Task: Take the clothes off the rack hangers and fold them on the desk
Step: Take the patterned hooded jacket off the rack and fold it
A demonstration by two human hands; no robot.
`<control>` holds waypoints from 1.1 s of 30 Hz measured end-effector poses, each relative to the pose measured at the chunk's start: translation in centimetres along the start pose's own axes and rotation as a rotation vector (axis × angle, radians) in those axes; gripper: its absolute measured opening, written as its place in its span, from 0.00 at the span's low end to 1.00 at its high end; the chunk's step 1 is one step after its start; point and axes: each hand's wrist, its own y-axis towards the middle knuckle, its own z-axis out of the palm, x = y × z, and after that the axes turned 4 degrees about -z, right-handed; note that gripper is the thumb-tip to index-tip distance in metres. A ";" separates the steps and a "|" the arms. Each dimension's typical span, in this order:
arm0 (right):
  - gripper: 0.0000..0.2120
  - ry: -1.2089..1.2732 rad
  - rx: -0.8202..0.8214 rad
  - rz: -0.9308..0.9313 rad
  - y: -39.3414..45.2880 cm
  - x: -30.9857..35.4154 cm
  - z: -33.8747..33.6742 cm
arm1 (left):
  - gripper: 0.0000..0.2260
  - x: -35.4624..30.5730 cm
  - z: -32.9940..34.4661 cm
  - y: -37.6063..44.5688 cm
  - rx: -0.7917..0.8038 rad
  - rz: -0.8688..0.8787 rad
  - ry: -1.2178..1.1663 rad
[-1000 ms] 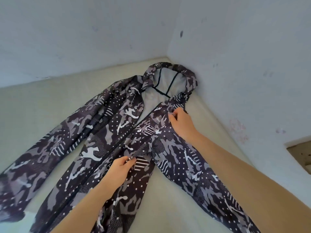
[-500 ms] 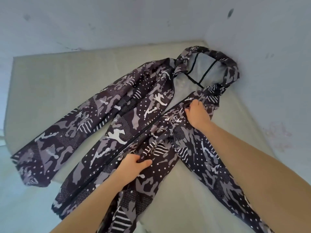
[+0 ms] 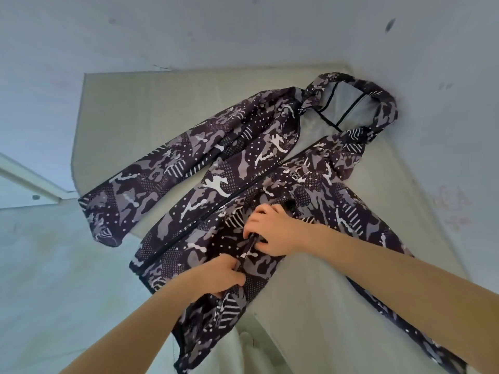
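A dark camouflage hooded jacket lies front up on the pale desk, its hood toward the far corner and its zip partly open near the collar. One sleeve stretches to the left edge, the other runs under my right forearm. My right hand grips a fold of the right front panel near the waist. Just below it, my left hand pinches the same panel's edge. The lower hem hangs over the near edge of the desk.
Blue-grey walls close the desk in at the back and on the right. The left sleeve's cuff overhangs the desk's left edge. Pale floor and a white ledge lie at the left.
My right hand has come down from the chest near the collar to the waist, close to my left hand. My view has shifted back and left, showing more of the desk.
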 end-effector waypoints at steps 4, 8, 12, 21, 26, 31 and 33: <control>0.05 0.145 0.056 0.109 -0.3 -0.2 -0.5 | 0.08 0.5 -0.8 -1.8 0.132 -0.008 -0.386; 0.10 0.115 0.065 0.226 -0.3 -1.1 -0.7 | 0.13 2.6 -1.5 -1.6 -0.141 0.034 0.006; 0.14 0.058 -0.004 0.270 0.6 -0.9 0.0 | 0.18 4.5 -1.2 -1.3 -0.260 0.093 -0.126; 0.24 -0.114 -0.074 0.287 2.5 -1.1 1.1 | 0.18 7.1 -2.9 -0.7 -0.242 0.035 0.178; 0.19 -0.078 -0.212 0.290 2.8 -2.1 1.2 | 0.18 7.4 -3.7 -0.7 -0.204 0.033 0.182; 0.16 -0.076 -0.319 0.261 2.9 -2.4 1.8 | 0.19 6.1 -3.0 -0.7 -0.307 -0.010 0.487; 0.15 0.014 -0.375 0.210 2.3 -2.8 1.6 | 0.15 4.6 -2.7 -1.1 -0.396 -0.029 0.682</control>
